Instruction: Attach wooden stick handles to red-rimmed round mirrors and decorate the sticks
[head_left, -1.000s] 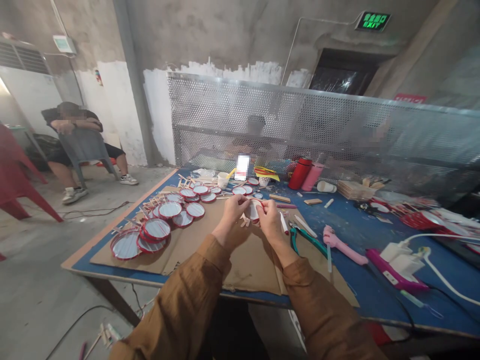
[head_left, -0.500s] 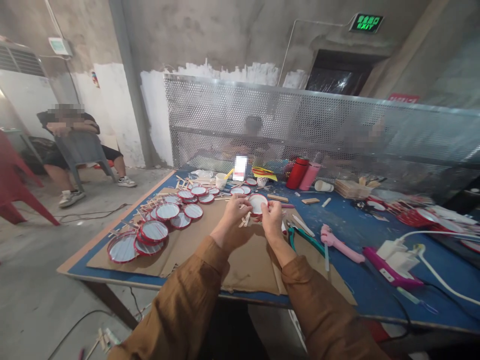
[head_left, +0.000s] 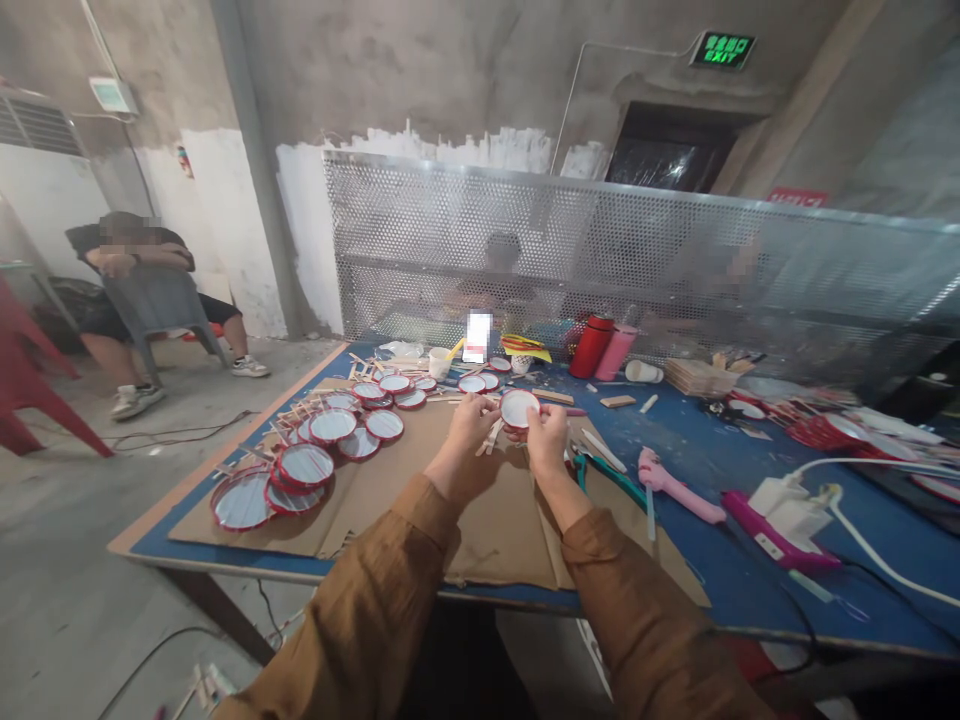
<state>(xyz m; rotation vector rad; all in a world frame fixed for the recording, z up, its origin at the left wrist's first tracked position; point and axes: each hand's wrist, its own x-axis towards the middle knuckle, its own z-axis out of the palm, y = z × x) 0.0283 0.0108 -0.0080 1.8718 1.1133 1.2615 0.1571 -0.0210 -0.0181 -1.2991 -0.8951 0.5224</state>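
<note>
Above the cardboard sheet [head_left: 465, 540], my right hand [head_left: 547, 440] grips a small round disc [head_left: 519, 408] with a whitish face and a red rim, its thumb on the right edge. My left hand [head_left: 471, 428] is closed in a pinch at the disc's left rim; its fingertips are partly hidden. Thin wooden sticks [head_left: 491, 440] lie just beneath the disc. To the left, several larger red-rimmed discs [head_left: 306, 464] overlap in rows, with wooden clothespins [head_left: 225, 468] along their outer edges.
Teal-handled pliers [head_left: 615, 478], a pink glue gun [head_left: 679, 487] and a purple power strip [head_left: 780, 535] with white plugs lie at right. A lit phone [head_left: 477, 338], a red bottle [head_left: 591, 347] and a pink bottle [head_left: 618, 353] stand before the perforated metal screen [head_left: 420, 220]. Someone sits at far left.
The disc has turned a little and tilts its face more toward me. Both hands stay nearly in place; the whole view has shifted slightly.
</note>
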